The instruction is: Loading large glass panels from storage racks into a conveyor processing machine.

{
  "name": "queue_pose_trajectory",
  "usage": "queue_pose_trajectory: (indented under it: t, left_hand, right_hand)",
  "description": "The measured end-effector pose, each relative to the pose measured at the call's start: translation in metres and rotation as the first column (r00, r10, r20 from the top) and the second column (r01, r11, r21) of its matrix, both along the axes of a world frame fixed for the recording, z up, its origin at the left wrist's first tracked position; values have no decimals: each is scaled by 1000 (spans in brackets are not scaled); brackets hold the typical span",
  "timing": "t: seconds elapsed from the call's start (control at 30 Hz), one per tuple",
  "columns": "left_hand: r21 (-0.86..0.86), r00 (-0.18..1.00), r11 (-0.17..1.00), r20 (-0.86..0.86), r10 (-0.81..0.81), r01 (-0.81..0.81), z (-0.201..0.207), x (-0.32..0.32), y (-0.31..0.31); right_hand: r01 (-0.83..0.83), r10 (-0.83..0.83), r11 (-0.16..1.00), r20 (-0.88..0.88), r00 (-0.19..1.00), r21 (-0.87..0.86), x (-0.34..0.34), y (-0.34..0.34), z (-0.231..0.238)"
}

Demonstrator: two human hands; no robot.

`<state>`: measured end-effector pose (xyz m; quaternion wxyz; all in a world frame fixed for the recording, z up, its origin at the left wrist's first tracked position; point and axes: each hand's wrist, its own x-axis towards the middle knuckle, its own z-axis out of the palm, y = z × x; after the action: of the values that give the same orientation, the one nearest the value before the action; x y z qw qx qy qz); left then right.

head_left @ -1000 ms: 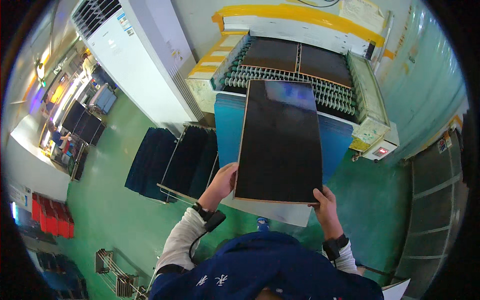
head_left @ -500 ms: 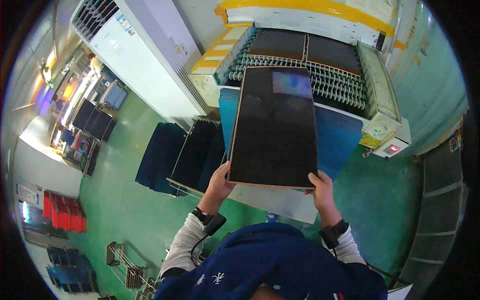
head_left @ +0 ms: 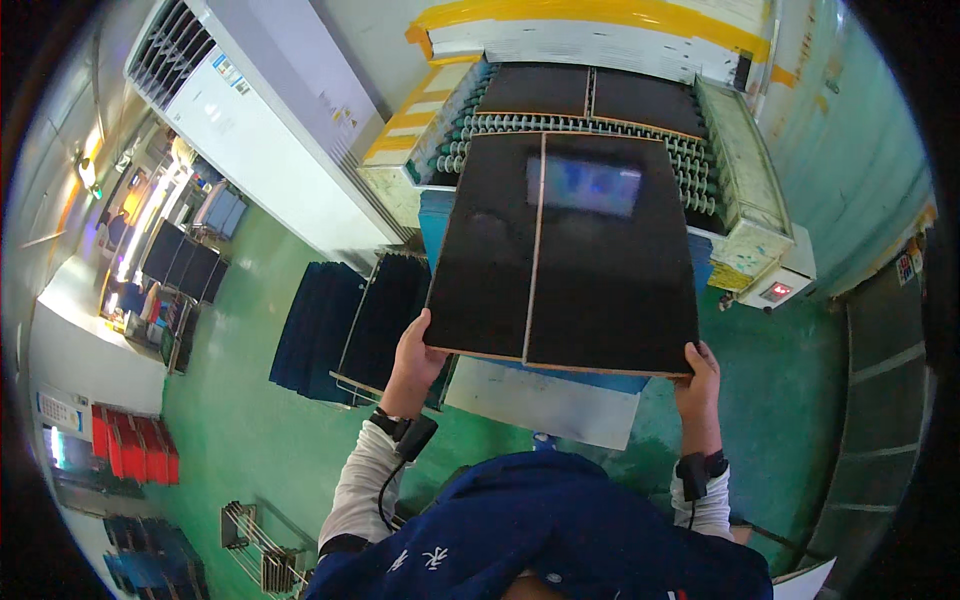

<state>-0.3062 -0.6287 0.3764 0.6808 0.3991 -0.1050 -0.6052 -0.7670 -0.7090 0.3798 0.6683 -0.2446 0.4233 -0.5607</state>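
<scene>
Both hands, left hand [head_left: 415, 352] and right hand [head_left: 698, 380], have fingers grasping two glossy black panels [head_left: 565, 250], side by side, above a roller conveyor [head_left: 480, 130]; green floor [head_left: 240, 440] below.

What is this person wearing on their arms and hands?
Both hands are bare, without gloves. The left hand has a black band with a small black device at the wrist and a thin black cable trailing down a pale grey long sleeve. The right hand has a black wrist strap above a pale sleeve cuff.

the dark panels [head_left: 565, 255] held by both hands have moved forward, now reaching over the roller conveyor [head_left: 560, 130]
</scene>
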Motion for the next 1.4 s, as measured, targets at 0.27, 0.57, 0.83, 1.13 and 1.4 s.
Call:
queue_pose_trajectory:
  t: [0.27, 0.57, 0.83, 1.13, 1.4]
  left_hand:
    - [22, 997, 997, 36, 73, -74, 11, 10, -6]
    - [49, 999, 998, 5, 49, -49, 9, 34, -32]
    - [-32, 999, 999, -31, -18, 17, 4, 59, -73]
    - [-51, 996, 995, -21, -91, 89, -2, 78, -103]
    - [-35, 994, 994, -15, -107, 106, -2, 91, -120]
  right_hand:
    - [231, -225, 973, 223, 949, -1, -25, -9, -3]
    - [158, -170, 985, 242, 955, 69, 6, -9, -21]
    - [217, -226, 973, 160, 961, 73, 16, -34, -12]
    - [239, -248, 968, 150, 957, 73, 28, -59, -13]
    - [134, -133, 991, 123, 983, 5, 34, -76, -15]
